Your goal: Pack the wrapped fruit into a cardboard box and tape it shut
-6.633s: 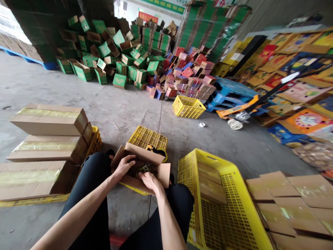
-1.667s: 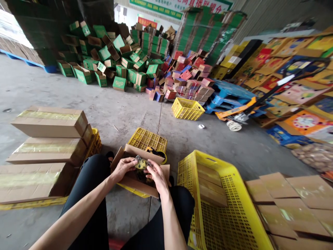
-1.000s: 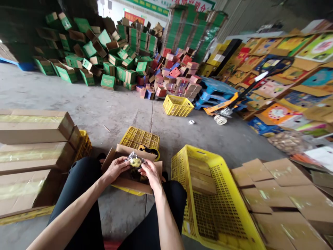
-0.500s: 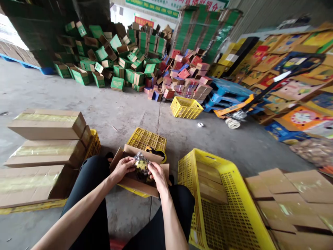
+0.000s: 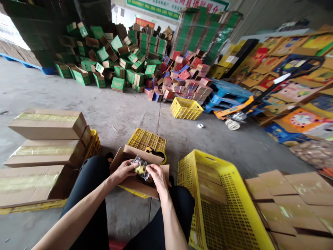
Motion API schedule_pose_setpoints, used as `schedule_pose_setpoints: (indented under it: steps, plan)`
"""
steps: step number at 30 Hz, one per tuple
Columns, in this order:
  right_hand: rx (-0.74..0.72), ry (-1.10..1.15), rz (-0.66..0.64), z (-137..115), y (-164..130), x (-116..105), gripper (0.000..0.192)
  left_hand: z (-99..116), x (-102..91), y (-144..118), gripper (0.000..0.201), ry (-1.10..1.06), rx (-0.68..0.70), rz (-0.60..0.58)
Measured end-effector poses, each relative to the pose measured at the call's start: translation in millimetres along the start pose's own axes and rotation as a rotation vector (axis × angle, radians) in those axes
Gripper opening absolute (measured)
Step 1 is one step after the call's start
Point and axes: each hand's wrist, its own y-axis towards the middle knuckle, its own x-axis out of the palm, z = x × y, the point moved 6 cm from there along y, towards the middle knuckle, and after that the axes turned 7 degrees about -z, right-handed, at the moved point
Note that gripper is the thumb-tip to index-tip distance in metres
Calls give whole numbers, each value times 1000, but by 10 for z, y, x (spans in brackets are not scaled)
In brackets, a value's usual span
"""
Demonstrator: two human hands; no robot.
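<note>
Head view, left hand (image 5: 125, 171) and right hand (image 5: 156, 176) pinching seemingly bagged item (image 5: 141, 169), open carton (image 5: 142, 188) beneath, yellow crate (image 5: 187, 175) alongside

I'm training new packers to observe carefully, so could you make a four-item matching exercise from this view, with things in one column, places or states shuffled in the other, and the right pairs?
Things:
1. Wrapped item
2. Cardboard box
3. Pallet jack
4. Large yellow crate

Places or states:
A. Flaps open, below the hands
B. Holding brown cartons
C. Between left hand and right hand
D. Beside blue pallets

Right pairs: 1-C, 2-A, 3-D, 4-B
</note>
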Motion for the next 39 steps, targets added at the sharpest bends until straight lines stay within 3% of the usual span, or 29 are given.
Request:
schedule_pose_setpoints:
  steps: [5,9,12,16,21,25,29,32,39]
  plan:
    - [12,55,-71,13,0,74,38,-15,-53,8,52,41,16,36]
    - [35,162,-156,80,7,148,47,-50,-79,23,51,11,-4,61]
    - [53,213,-68,132,25,85,51,-52,-114,34,50,-89,13,104]
    - [53,362,81,172,37,-16,56,-43,-122,46,50,-112,41,79]
    - [54,461,82,189,32,1,48,-54,-152,56,51,-112,75,90]
    - [54,407,59,188,11,25,38,-62,-195,49,49,-106,84,139]
    - [57,238,-50,139,-9,123,31,-46,-193,30,45,-48,78,141]
    - [68,206,-135,99,-20,205,34,-24,-171,33,46,-51,104,134]
    - [72,214,-178,39,-45,243,49,-27,-169,82,47,-190,153,156]
